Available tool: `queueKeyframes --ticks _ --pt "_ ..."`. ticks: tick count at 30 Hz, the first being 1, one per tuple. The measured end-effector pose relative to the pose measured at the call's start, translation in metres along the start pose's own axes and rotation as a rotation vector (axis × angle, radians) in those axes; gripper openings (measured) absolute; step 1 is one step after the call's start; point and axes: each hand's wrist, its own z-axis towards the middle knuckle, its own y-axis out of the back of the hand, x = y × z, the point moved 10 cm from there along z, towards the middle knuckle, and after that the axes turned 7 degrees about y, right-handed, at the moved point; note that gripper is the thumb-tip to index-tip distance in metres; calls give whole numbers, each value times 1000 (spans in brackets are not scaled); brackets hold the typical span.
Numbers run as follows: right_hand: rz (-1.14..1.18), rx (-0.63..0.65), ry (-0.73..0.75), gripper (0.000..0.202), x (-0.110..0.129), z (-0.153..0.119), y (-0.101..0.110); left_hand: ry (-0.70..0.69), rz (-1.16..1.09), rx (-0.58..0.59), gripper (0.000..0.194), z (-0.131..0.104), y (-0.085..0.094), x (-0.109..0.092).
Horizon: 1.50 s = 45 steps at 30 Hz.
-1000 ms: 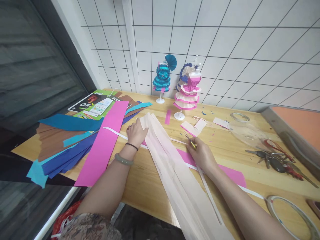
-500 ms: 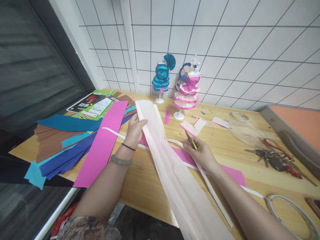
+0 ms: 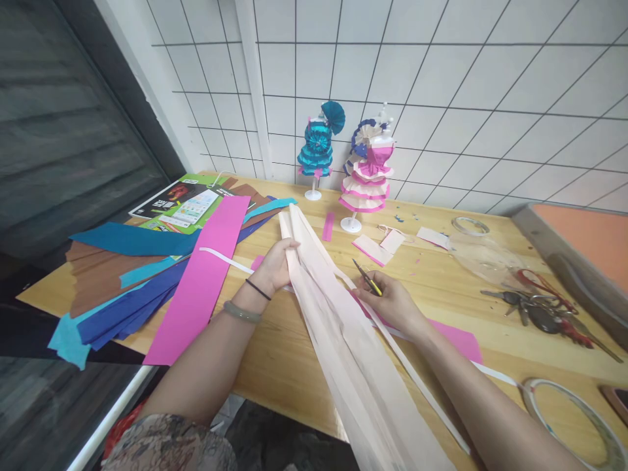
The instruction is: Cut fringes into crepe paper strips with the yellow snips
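Rising behind the wooden table [image 3: 275, 353]: white gridded wall [image 3: 441, 91].

Can read no word, number or brand. Shows only illegible print on the black-and-green sheet [image 3: 169, 201] and white slip [image 3: 196, 208].

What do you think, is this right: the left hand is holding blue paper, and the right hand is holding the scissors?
Not quite: the left hand is holding pale paper, not blue, as the head view shows. The blue paper lies over on the left of the table. The right hand is holding the scissors, just as you said.
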Motion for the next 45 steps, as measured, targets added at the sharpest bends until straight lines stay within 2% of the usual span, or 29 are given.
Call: queueKeyframes --ticks 4,6,10,12,15,19,27,34,40,45 --pt "39 43 14 21 -1 0 -6 45 40 27 22 -2 -6 8" --pt "47 45 30 21 -1 1 -7 20 94 -15 23 0 -2 8" --pt "33 -112 -13 28 -2 -1 12 -104 110 -118 27 -2 5 -1" --pt "22 -156 -35 35 3 -5 18 -136 102 -127 26 -4 4 -4" --pt "62 -40 15 43 22 -9 7 -146 98 -113 25 -7 0 -6" --pt "106 147 76 38 39 -17 -17 -160 103 -111 25 -8 -1 -6" --pt "-14 152 17 36 21 -16 -26 -241 132 -101 28 -14 -7 -13" --pt "-15 41 30 33 21 -15 -20 -244 129 -36 33 -23 -23 -11" --pt "-8 55 4 34 17 -15 -22 -275 126 -46 33 -23 -21 -15" --pt "11 -10 11 33 17 -16 -18 -268 128 -81 35 -25 -20 -14"
